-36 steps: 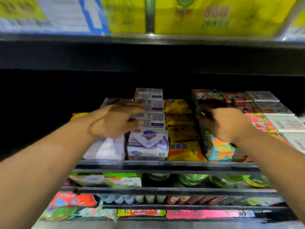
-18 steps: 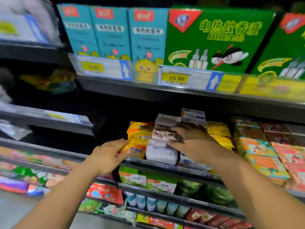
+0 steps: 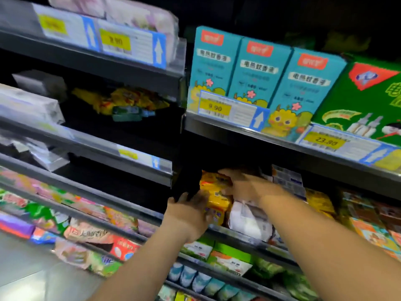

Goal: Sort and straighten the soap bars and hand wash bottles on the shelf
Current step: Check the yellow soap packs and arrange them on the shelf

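A stack of yellow and orange soap packs [image 3: 213,198] sits at the left end of the dark middle shelf [image 3: 243,236]. My left hand [image 3: 187,210] presses against the stack's left side, fingers fairly straight. My right hand [image 3: 243,184] lies on top of the stack, fingers reaching over its far end. To the right lie a white soap pack [image 3: 249,218] and a pile of white and blue soap boxes [image 3: 288,180], partly hidden by my right arm. More yellow packs [image 3: 320,202] follow further right.
Blue boxes [image 3: 258,79] and a green box [image 3: 366,98] stand on the shelf above, close over my hands. Colourful packs [image 3: 373,233] fill the right end. The neighbouring bay on the left holds dark shelves with price rails [image 3: 141,159]. Lower shelves carry green and white packs [image 3: 225,257].
The view has swung left and up. My left hand moved from the shelf edge onto the yellow stack's side. My right hand shifted left from the white pack to the top of the yellow stack.
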